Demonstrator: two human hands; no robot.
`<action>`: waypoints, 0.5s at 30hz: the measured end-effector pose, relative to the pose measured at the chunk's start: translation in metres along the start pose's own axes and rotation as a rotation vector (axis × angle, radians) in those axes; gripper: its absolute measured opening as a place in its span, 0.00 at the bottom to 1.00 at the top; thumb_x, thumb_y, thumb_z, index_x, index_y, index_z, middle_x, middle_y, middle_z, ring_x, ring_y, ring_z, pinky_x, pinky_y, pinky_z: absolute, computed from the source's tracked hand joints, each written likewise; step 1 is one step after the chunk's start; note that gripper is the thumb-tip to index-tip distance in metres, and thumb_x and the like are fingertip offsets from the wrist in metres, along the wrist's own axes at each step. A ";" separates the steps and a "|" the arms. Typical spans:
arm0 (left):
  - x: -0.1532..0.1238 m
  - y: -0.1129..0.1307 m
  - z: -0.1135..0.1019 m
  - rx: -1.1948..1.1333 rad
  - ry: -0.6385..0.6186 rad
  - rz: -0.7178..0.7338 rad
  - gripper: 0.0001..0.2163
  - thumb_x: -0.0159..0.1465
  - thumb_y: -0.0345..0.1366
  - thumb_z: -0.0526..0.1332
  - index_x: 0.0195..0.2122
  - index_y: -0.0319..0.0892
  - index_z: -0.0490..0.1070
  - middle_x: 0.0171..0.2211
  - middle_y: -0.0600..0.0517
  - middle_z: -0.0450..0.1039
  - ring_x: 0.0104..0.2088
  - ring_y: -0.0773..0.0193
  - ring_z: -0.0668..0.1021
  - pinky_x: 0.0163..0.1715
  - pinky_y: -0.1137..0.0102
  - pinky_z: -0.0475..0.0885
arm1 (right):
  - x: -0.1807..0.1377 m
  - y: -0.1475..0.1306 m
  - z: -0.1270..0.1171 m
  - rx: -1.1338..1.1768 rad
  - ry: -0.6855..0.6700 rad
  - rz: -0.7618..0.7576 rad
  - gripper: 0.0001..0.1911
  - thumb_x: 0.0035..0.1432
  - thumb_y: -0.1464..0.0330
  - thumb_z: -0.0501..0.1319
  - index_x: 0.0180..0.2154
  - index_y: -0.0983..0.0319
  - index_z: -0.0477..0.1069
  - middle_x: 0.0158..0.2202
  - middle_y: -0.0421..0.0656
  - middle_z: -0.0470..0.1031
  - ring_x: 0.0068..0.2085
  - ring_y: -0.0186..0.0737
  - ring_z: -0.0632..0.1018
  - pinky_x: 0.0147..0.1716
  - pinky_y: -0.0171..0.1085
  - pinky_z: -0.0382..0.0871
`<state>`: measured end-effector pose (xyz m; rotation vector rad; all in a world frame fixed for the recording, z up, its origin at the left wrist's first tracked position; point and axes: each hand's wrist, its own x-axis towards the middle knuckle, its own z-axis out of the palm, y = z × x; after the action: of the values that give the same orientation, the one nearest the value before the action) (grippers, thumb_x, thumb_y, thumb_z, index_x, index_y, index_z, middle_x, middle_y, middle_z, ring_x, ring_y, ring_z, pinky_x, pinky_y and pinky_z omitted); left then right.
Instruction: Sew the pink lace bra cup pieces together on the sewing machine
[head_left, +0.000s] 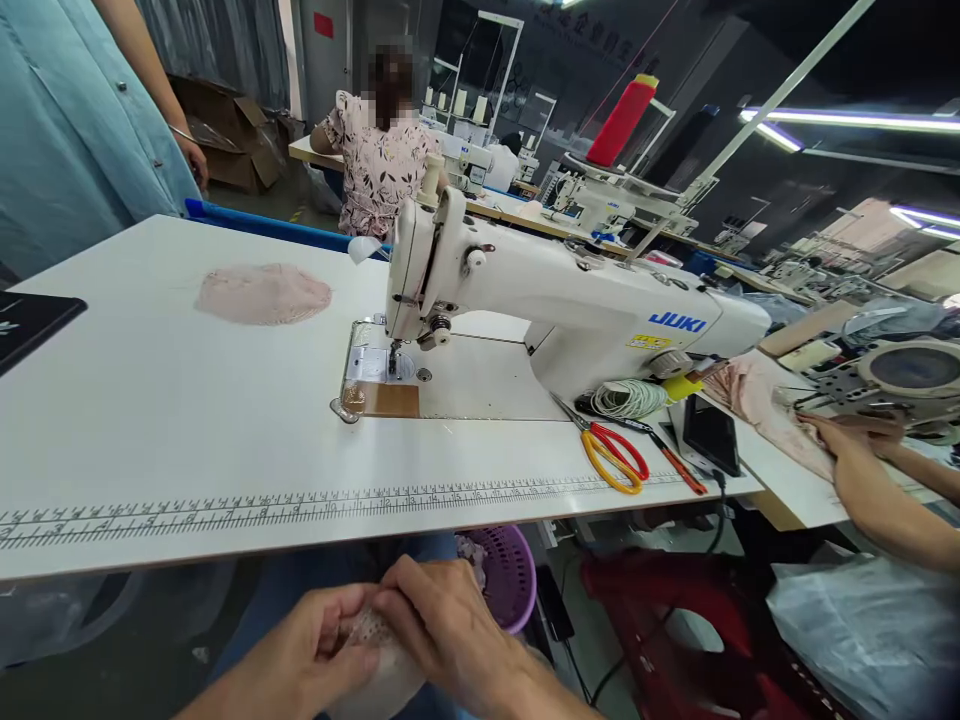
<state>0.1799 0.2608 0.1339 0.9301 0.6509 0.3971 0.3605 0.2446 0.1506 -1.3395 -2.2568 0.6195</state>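
Below the front edge of the white sewing table, over my lap, both my hands hold a small pale pink lace piece. My left hand curls under it with the thumb pressed on top. My right hand closes over it from the right, fingers pinched together. A white JUKI sewing machine stands on the table beyond, its needle over the metal plate. A flat pile of pink lace pieces lies at the table's back left.
Scissors with red and yellow handles and a coil of white cord lie right of the machine. A purple basket sits under the table. Another person's forearm rests at right on pink fabric. A person in blue stands at left; another sits behind.
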 end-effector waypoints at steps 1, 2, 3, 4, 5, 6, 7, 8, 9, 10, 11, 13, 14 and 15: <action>-0.001 -0.003 -0.001 0.023 0.013 0.004 0.19 0.58 0.46 0.66 0.45 0.39 0.74 0.36 0.48 0.77 0.42 0.54 0.77 0.42 0.67 0.69 | 0.000 0.000 0.002 -0.034 0.012 0.000 0.18 0.72 0.61 0.43 0.34 0.60 0.64 0.23 0.37 0.72 0.23 0.34 0.72 0.24 0.33 0.54; -0.001 -0.005 -0.001 0.031 0.019 0.012 0.19 0.58 0.47 0.67 0.46 0.40 0.74 0.38 0.48 0.77 0.43 0.54 0.76 0.44 0.66 0.69 | 0.000 0.001 0.005 -0.057 0.025 0.000 0.20 0.72 0.61 0.41 0.34 0.60 0.64 0.23 0.38 0.71 0.23 0.34 0.72 0.24 0.33 0.54; -0.002 -0.005 0.000 0.030 0.023 0.015 0.20 0.58 0.48 0.67 0.47 0.40 0.74 0.39 0.48 0.76 0.44 0.53 0.76 0.46 0.65 0.69 | -0.001 0.001 0.008 -0.066 0.038 -0.004 0.21 0.73 0.61 0.39 0.33 0.60 0.63 0.23 0.38 0.71 0.22 0.34 0.72 0.24 0.33 0.54; -0.003 -0.005 0.000 0.033 0.029 0.007 0.21 0.58 0.50 0.66 0.47 0.40 0.74 0.40 0.48 0.76 0.44 0.54 0.76 0.47 0.65 0.68 | -0.001 0.002 0.011 -0.065 0.046 -0.012 0.21 0.73 0.61 0.38 0.33 0.60 0.63 0.23 0.38 0.71 0.22 0.34 0.71 0.24 0.33 0.54; -0.003 -0.004 0.001 0.046 0.041 -0.009 0.22 0.58 0.52 0.66 0.46 0.40 0.74 0.39 0.48 0.76 0.43 0.54 0.76 0.47 0.65 0.68 | -0.002 0.003 0.014 -0.059 0.050 -0.020 0.21 0.73 0.61 0.38 0.33 0.60 0.62 0.24 0.38 0.70 0.23 0.34 0.71 0.24 0.33 0.55; -0.003 -0.003 0.001 0.058 0.057 -0.027 0.24 0.58 0.55 0.65 0.45 0.40 0.75 0.39 0.48 0.77 0.42 0.54 0.76 0.47 0.65 0.68 | -0.002 0.004 0.017 -0.052 0.048 -0.028 0.21 0.73 0.62 0.37 0.34 0.60 0.62 0.24 0.38 0.70 0.23 0.34 0.71 0.25 0.33 0.55; -0.004 -0.002 0.002 0.063 0.075 -0.043 0.25 0.57 0.57 0.64 0.44 0.40 0.75 0.37 0.47 0.76 0.41 0.55 0.76 0.45 0.66 0.69 | -0.002 0.006 0.020 -0.048 0.044 -0.033 0.21 0.73 0.62 0.37 0.34 0.60 0.62 0.24 0.38 0.70 0.23 0.34 0.72 0.25 0.33 0.55; -0.004 -0.002 0.001 0.060 0.093 -0.056 0.26 0.57 0.59 0.64 0.43 0.39 0.76 0.36 0.47 0.76 0.40 0.55 0.75 0.44 0.66 0.68 | -0.003 0.007 0.022 -0.050 0.043 -0.036 0.20 0.73 0.62 0.37 0.34 0.60 0.62 0.24 0.38 0.70 0.23 0.34 0.72 0.25 0.33 0.55; -0.004 -0.002 0.000 0.052 0.103 -0.063 0.27 0.57 0.60 0.63 0.43 0.39 0.76 0.36 0.47 0.76 0.39 0.56 0.75 0.43 0.67 0.68 | -0.003 0.008 0.023 -0.060 0.049 -0.034 0.20 0.73 0.63 0.38 0.34 0.60 0.62 0.25 0.38 0.71 0.23 0.34 0.72 0.25 0.34 0.55; -0.005 -0.003 -0.003 0.044 0.104 -0.070 0.27 0.57 0.60 0.63 0.42 0.39 0.76 0.35 0.47 0.76 0.38 0.57 0.75 0.40 0.68 0.68 | -0.003 0.010 0.024 -0.068 0.061 -0.029 0.19 0.73 0.63 0.38 0.35 0.60 0.62 0.25 0.38 0.71 0.23 0.35 0.71 0.24 0.34 0.54; -0.007 -0.005 -0.006 0.041 0.100 -0.077 0.26 0.57 0.59 0.63 0.40 0.38 0.76 0.33 0.48 0.75 0.35 0.59 0.74 0.37 0.70 0.67 | -0.004 0.011 0.023 -0.063 0.071 -0.024 0.19 0.73 0.63 0.38 0.35 0.60 0.62 0.25 0.39 0.72 0.22 0.35 0.71 0.24 0.34 0.54; -0.013 -0.008 -0.012 0.055 0.085 -0.097 0.25 0.57 0.58 0.64 0.36 0.38 0.77 0.28 0.51 0.72 0.30 0.64 0.70 0.31 0.72 0.63 | -0.005 0.012 0.018 0.009 0.058 -0.005 0.18 0.73 0.61 0.39 0.37 0.60 0.62 0.26 0.39 0.72 0.23 0.35 0.71 0.24 0.34 0.56; -0.017 -0.009 -0.016 0.067 0.082 -0.113 0.24 0.57 0.58 0.64 0.34 0.38 0.77 0.26 0.52 0.70 0.28 0.65 0.68 0.29 0.73 0.60 | -0.006 0.012 0.014 0.069 0.031 -0.001 0.17 0.73 0.59 0.42 0.40 0.60 0.63 0.27 0.39 0.73 0.24 0.35 0.72 0.26 0.33 0.59; -0.021 -0.010 -0.018 0.077 0.080 -0.135 0.24 0.56 0.58 0.65 0.33 0.38 0.77 0.24 0.54 0.67 0.27 0.67 0.65 0.28 0.73 0.58 | -0.008 0.011 0.010 0.129 -0.007 -0.002 0.16 0.71 0.56 0.47 0.43 0.60 0.63 0.30 0.40 0.74 0.28 0.36 0.74 0.29 0.33 0.62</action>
<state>0.1523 0.2546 0.1252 0.9409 0.8022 0.2922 0.3657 0.2411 0.1355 -1.2735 -2.1835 0.7569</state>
